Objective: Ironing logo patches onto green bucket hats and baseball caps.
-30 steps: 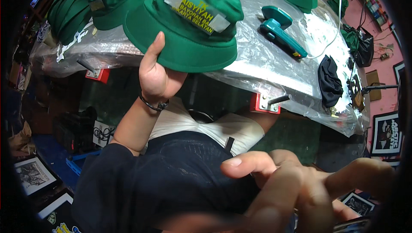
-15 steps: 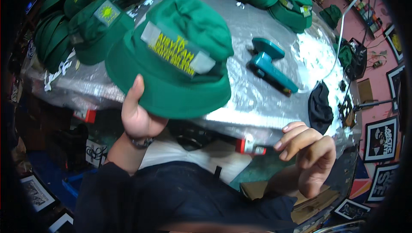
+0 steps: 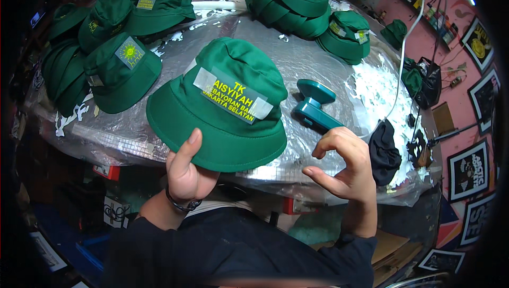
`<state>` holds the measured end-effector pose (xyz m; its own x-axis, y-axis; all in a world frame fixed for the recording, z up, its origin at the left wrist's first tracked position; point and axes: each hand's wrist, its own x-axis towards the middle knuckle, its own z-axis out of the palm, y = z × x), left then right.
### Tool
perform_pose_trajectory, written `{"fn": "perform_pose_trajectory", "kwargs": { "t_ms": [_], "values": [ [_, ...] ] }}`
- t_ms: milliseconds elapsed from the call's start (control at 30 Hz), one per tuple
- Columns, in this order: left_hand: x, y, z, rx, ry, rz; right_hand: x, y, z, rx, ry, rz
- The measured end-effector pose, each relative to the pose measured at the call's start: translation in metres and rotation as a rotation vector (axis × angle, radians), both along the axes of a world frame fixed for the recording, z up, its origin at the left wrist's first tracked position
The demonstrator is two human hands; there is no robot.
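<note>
My left hand [image 3: 191, 179] grips the brim of a green bucket hat [image 3: 233, 147] at its near edge, thumb on top and fingers underneath. The hat is upright over the near part of the table, its front toward me. Across that front runs a patch of yellow lettering under a strip of clear film. My right hand [image 3: 347, 163] is raised to the hat's right, fingers curled and thumb apart, with nothing between them. Just beyond it lies a teal hand-held garment iron [image 3: 317, 105], partly overlapped by the fingers.
Clear plastic covers the table [image 3: 212, 31]. Piles of green hats [image 3: 119, 84] stand at the left, with more stacked hats [image 3: 289, 2] at the back. White film scraps [image 3: 368, 84] and a black cloth [image 3: 384, 153] lie at the right. A white cable [image 3: 405, 49] hangs there.
My left hand has brought the hat lower in view and turned its front more squarely toward me. My right hand has risen from beside my lap to above the table edge.
</note>
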<state>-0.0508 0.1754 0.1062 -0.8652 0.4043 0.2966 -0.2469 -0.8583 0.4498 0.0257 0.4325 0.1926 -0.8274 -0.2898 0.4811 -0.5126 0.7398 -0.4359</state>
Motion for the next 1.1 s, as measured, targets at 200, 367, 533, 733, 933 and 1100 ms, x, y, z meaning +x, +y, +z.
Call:
{"fn": "perform_pose_trajectory", "kwargs": {
  "t_ms": [200,367,533,733,933,1100],
  "values": [
    [0.021,0.007,0.003,-0.097,0.035,0.046,0.013,-0.025,-0.018,0.005,0.285,0.103],
    [0.023,0.012,0.007,-0.107,0.086,-0.051,0.006,-0.038,-0.026,0.175,0.439,0.051],
    [0.029,0.027,0.006,-0.037,0.054,-0.063,-0.011,-0.039,-0.027,0.282,0.374,0.067],
    [0.022,0.041,0.011,-0.049,0.043,-0.097,-0.031,-0.029,-0.029,0.328,0.382,0.09],
    [0.004,0.038,0.01,-0.04,0.031,-0.197,-0.044,-0.024,-0.023,0.341,0.39,0.229],
    [-0.003,0.044,0.001,-0.023,0.074,-0.18,-0.049,-0.025,-0.021,0.334,0.407,0.207]
  ]
}}
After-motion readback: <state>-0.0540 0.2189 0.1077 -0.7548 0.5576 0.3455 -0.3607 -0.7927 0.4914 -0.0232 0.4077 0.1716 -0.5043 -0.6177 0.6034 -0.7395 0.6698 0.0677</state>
